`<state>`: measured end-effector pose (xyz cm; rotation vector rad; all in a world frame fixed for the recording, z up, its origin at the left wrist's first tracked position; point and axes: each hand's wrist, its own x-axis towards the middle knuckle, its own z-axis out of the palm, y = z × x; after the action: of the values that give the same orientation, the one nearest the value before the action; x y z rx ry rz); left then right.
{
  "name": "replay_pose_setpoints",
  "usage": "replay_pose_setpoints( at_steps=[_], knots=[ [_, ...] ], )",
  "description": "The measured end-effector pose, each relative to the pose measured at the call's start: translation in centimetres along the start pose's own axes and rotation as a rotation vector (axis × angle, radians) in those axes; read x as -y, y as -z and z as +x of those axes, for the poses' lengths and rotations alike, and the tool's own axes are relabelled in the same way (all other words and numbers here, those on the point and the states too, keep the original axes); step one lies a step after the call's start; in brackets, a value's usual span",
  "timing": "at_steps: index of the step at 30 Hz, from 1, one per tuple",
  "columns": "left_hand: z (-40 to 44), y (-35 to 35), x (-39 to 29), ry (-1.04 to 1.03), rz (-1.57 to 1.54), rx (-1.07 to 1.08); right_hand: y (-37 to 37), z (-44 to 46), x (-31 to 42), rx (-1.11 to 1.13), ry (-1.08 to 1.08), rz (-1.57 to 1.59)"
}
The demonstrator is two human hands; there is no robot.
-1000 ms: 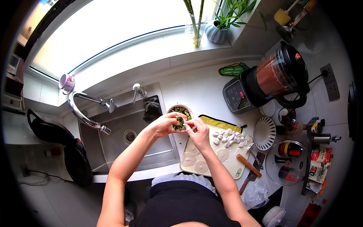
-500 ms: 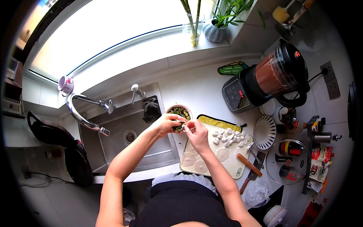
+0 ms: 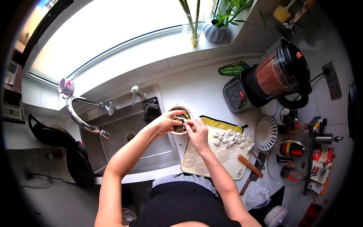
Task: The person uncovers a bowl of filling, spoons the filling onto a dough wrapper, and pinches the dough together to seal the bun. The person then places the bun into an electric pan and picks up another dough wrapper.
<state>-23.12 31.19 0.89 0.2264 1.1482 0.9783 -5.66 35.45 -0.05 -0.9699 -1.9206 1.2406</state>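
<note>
Kitchen counter (image 3: 202, 89): we see left hand (image 3: 166, 123) and right hand (image 3: 198, 132) pinching pale dough (image 3: 184, 121), flattened rounds (image 3: 200, 167) at five o'clock, unflattened lumps (image 3: 231, 139) at four

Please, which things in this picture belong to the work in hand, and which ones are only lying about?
Likely in use:
held dough wrapper
bowl of chopped filling
board
flat dough rounds
small dough pieces
rolling pin

Probably just lying about:
blender
mug
potted plant
</note>
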Motion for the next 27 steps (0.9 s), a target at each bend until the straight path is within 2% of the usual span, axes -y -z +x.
replay_pose_setpoints(
  at_steps=[5, 7, 10, 17, 23, 26, 27],
  knots=[
    [0.2, 0.9, -0.4, 0.014, -0.012, 0.001, -0.1, 0.4, -1.0, -0.028, -0.012, 0.063],
    [-0.6, 0.6, -1.4, 0.047, -0.23, 0.036, -0.1, 0.4, -1.6, 0.05, -0.24, 0.263],
    [-1.3, 0.7, -1.3, 0.019, -0.278, 0.051, -0.2, 0.6, -2.4, 0.067, -0.262, 0.35],
    [-1.1, 1.0, 1.2, -0.068, -0.338, 0.084, -0.9, 0.6, -2.7, 0.054, -0.229, 0.408],
    [1.0, 0.3, 4.0, -0.241, -0.572, 0.127, -2.0, -0.1, -2.7, -0.013, -0.236, 0.408],
    [1.4, 0.0, 4.7, -0.288, -0.563, 0.131, -2.0, -0.2, -2.0, -0.036, -0.252, 0.385],
    [1.5, 0.0, 4.9, -0.313, -0.534, 0.133, -1.8, 0.0, -1.4, -0.05, -0.166, 0.249]
  ],
)
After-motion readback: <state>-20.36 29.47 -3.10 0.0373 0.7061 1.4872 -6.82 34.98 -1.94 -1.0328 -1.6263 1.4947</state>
